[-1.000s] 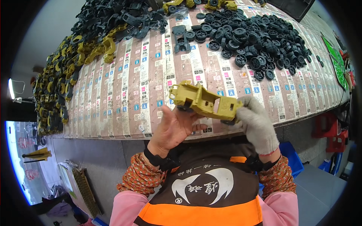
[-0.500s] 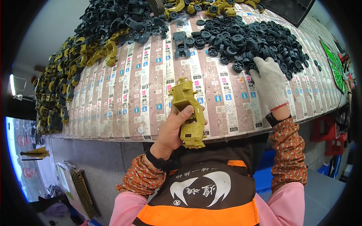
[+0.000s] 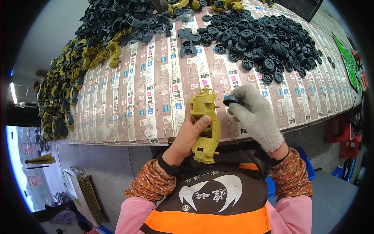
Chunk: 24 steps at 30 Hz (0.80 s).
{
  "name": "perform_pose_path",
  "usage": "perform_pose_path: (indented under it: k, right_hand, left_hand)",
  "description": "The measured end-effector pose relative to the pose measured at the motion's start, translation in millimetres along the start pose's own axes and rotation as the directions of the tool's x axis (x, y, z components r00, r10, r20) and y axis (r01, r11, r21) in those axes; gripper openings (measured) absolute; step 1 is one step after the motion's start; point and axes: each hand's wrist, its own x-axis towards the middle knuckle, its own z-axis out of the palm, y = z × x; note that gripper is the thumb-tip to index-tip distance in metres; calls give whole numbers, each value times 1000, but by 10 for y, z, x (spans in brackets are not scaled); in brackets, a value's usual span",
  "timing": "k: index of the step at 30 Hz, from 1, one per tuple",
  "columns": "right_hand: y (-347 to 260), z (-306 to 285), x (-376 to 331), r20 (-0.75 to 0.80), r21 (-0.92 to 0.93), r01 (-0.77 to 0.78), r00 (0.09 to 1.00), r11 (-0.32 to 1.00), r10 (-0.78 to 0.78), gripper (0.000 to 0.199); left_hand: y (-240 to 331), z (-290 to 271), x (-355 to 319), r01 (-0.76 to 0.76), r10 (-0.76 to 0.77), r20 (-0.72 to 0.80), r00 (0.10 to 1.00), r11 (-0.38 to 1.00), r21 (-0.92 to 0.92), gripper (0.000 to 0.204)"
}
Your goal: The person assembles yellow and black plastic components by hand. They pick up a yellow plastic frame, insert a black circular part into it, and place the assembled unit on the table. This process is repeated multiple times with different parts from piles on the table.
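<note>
My bare left hand [image 3: 189,134] grips a yellow plastic toy car body [image 3: 206,142] at the near edge of the table, its long side pointing away from me. My right hand [image 3: 251,111], in a white knit glove, pinches a dark toy wheel [image 3: 231,100] between fingers and thumb. The wheel is a short way right of the car body and apart from it. Beyond both hands lies a heap of dark toy wheels [image 3: 269,43]. A dark grey chassis-like part [image 3: 187,42] lies left of that heap.
At the far left, dark plastic parts [image 3: 117,23] are piled high. Yellow and dark toy vehicles [image 3: 58,87] are massed along the left edge. More yellow pieces [image 3: 183,7] lie at the back. A green sheet [image 3: 346,62] rests on the right; red stools [image 3: 341,134] stand below.
My right hand has come back from the wheel heap toward the car body, now with a wheel in its fingers. The car body has shifted slightly right and nearer.
</note>
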Motion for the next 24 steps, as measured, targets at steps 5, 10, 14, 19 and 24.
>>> perform_pose_path:
  k: [5,10,14,19,24]
  right_hand:
    - [46,188,-156,-24,102,24,999,995,-21,30]
    - [80,246,-246,-52,15,140,989,990,-139,33]
    - [104,267,-313,-54,32,127,991,991,-125,32]
    - [22,276,-418,-52,-248,227,968,942,-247,31]
    - [-24,154,-417,51,-156,82,996,984,-75,30]
  left_hand:
    - [-40,122,-9,-75,74,43,996,997,36,76]
    - [-104,114,-1,-176,170,49,984,968,180,78]
    - [-128,130,-6,-248,242,56,969,930,272,82]
    - [-197,86,-45,-329,310,137,941,732,596,86]
    - [-147,63,-83,-369,271,253,929,601,709,86]
